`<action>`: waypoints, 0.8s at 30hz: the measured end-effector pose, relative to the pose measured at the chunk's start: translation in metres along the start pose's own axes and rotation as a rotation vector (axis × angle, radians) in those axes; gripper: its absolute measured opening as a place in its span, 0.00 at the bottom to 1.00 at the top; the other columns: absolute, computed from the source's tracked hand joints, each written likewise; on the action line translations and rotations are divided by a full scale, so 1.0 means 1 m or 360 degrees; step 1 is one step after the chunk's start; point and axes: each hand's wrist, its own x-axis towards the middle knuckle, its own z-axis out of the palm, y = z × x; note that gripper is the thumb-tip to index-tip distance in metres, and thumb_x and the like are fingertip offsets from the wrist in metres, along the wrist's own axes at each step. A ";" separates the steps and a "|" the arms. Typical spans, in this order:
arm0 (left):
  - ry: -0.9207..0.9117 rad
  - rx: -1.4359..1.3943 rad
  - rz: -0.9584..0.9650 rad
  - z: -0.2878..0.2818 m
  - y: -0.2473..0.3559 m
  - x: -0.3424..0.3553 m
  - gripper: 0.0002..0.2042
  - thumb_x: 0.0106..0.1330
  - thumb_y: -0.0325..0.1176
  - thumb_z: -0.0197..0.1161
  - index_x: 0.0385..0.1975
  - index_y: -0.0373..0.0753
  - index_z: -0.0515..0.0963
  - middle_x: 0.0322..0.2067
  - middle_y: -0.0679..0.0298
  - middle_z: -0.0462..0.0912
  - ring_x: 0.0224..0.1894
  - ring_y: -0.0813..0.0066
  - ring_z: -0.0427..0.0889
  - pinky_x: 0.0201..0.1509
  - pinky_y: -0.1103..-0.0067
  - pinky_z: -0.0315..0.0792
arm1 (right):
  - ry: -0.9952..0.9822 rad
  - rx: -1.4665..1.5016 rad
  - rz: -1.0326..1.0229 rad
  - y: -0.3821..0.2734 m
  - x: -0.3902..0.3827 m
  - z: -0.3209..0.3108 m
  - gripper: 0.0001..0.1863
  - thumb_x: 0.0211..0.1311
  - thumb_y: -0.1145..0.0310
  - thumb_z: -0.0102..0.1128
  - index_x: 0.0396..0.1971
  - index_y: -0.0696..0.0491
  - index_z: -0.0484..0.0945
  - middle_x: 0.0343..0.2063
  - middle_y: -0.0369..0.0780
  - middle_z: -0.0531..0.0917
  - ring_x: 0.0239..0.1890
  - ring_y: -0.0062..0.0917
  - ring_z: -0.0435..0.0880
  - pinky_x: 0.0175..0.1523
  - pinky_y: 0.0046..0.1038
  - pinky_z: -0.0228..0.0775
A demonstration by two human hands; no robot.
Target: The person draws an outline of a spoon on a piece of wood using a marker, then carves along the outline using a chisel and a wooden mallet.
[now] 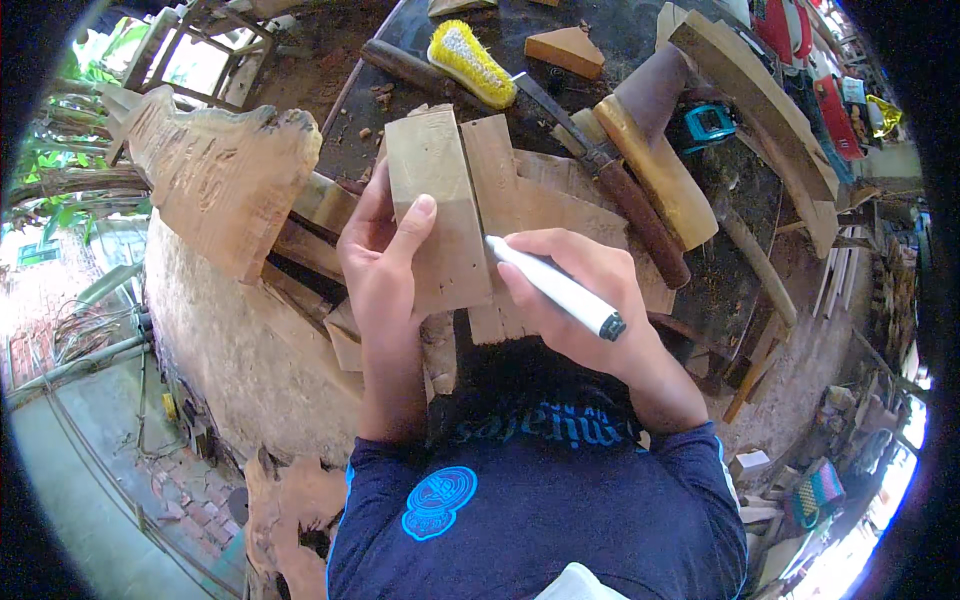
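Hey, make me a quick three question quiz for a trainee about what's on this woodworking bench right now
1. True or false: the left hand steadies the wooden block.
2. What does the right hand hold? A) white marker B) chisel C) yellow brush
3. Fill in: the yellow brush lies at the ____ end of the bench, beyond the block.

Key: 1 true. 2 A, the white marker, tip toward the block. 3 far.
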 end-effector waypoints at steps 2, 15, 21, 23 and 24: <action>-0.0001 -0.0003 -0.0005 0.000 0.000 0.000 0.25 0.64 0.20 0.61 0.62 0.30 0.70 0.55 0.58 0.79 0.54 0.74 0.79 0.60 0.78 0.71 | -0.0016 -0.0023 -0.0005 0.000 -0.001 -0.001 0.12 0.57 0.73 0.66 0.39 0.59 0.78 0.34 0.48 0.84 0.35 0.41 0.86 0.41 0.34 0.78; 0.0006 -0.0029 -0.0014 0.001 0.000 0.000 0.25 0.64 0.20 0.61 0.63 0.28 0.69 0.56 0.56 0.78 0.55 0.73 0.78 0.60 0.78 0.70 | -0.0049 -0.0081 -0.0026 -0.002 -0.007 -0.003 0.12 0.58 0.71 0.67 0.40 0.59 0.78 0.34 0.48 0.84 0.35 0.40 0.86 0.41 0.34 0.79; 0.0009 -0.0080 -0.0028 0.001 0.000 0.000 0.25 0.64 0.19 0.61 0.63 0.28 0.69 0.55 0.56 0.79 0.55 0.73 0.78 0.60 0.78 0.70 | 0.0066 -0.0092 -0.0067 -0.003 -0.007 0.000 0.09 0.58 0.72 0.68 0.38 0.57 0.82 0.28 0.42 0.86 0.28 0.26 0.88 0.34 0.24 0.78; 0.0018 -0.0087 -0.0041 0.002 0.001 -0.001 0.25 0.64 0.19 0.61 0.63 0.29 0.69 0.55 0.56 0.79 0.55 0.73 0.78 0.60 0.78 0.70 | 0.0040 -0.0090 -0.0017 -0.003 -0.007 -0.001 0.10 0.58 0.70 0.68 0.37 0.58 0.80 0.30 0.45 0.85 0.31 0.36 0.87 0.37 0.32 0.79; 0.0019 -0.0058 -0.0030 0.002 0.002 -0.001 0.25 0.64 0.19 0.61 0.63 0.29 0.69 0.55 0.57 0.79 0.54 0.73 0.79 0.60 0.78 0.70 | 0.0042 -0.0091 -0.0018 -0.003 -0.006 0.000 0.10 0.58 0.70 0.68 0.37 0.58 0.80 0.30 0.45 0.85 0.31 0.36 0.87 0.37 0.32 0.79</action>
